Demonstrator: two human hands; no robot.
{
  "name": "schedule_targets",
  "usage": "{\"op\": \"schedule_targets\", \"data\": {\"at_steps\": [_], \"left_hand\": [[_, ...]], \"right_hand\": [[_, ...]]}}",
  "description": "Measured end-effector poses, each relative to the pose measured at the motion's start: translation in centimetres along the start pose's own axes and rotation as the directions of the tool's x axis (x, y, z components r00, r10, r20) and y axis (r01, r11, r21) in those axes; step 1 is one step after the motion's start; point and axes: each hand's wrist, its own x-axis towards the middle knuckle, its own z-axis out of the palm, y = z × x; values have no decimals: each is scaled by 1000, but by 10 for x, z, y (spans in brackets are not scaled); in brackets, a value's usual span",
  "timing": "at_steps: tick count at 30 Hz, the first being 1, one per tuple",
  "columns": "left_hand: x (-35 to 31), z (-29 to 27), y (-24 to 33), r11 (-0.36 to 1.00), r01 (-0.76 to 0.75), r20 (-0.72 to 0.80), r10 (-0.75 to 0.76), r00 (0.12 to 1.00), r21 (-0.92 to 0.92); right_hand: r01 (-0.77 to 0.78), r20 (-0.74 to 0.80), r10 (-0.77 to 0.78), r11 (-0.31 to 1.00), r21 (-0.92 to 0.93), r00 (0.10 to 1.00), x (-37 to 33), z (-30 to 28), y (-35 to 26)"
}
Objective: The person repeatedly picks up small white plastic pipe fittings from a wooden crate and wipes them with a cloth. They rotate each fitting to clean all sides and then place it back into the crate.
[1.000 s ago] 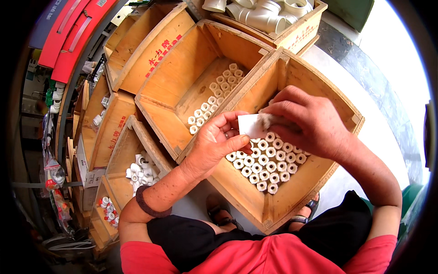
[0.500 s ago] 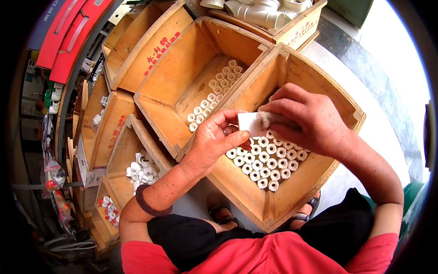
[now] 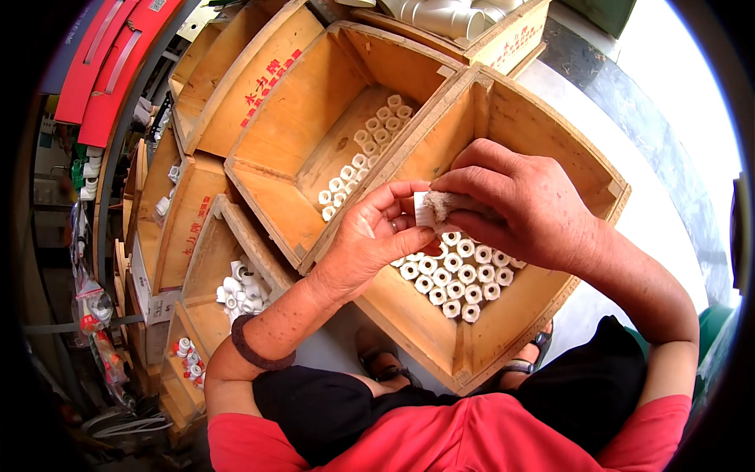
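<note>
Above a wooden box (image 3: 543, 130), my left hand (image 3: 366, 230) pinches a white plastic fitting (image 3: 422, 209) between thumb and fingers. A ribbed edge of the fitting shows; the cloth and fingers hide the rest. My right hand (image 3: 523, 200) is closed around a pale, fuzzy cloth (image 3: 437, 207), which presses against the fitting's right side. Below both hands, white fittings with hexagonal ends and round holes (image 3: 467, 274) stand in tight rows in the box. Part of these rows is hidden under my right hand.
To the left, a second wooden box (image 3: 271, 149) holds more white hexagonal fittings (image 3: 360, 161). A smaller bin has white pipe elbows (image 3: 242, 291) and red-and-white parts (image 3: 190, 358). Large white pipes (image 3: 440, 16) lie in a box at the back. My feet flank the near box.
The fitting has turned in my left hand, from a smooth face to a ribbed edge. My right hand and the cloth have shifted slightly left over it.
</note>
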Motion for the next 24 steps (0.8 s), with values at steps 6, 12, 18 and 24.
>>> {"op": "schedule_targets", "data": {"at_steps": [6,12,18,24], "left_hand": [[-3,2,5,1000,5,-31,-4,1000,28],[-3,0,4,1000,-16,-30,17,999,6],[-2,4,4,999,-1,0,1,1000,32],[-6,6,1,995,-84,35,82,996,55]], "right_hand": [[-114,44,111,991,66,993,-6,-9,13],[-123,-11,123,992,26,992,-7,-21,15],[-20,-8,21,1000,14,1000,-5,-2,-5],[-120,41,116,987,111,992,-8,-5,-2]]}}
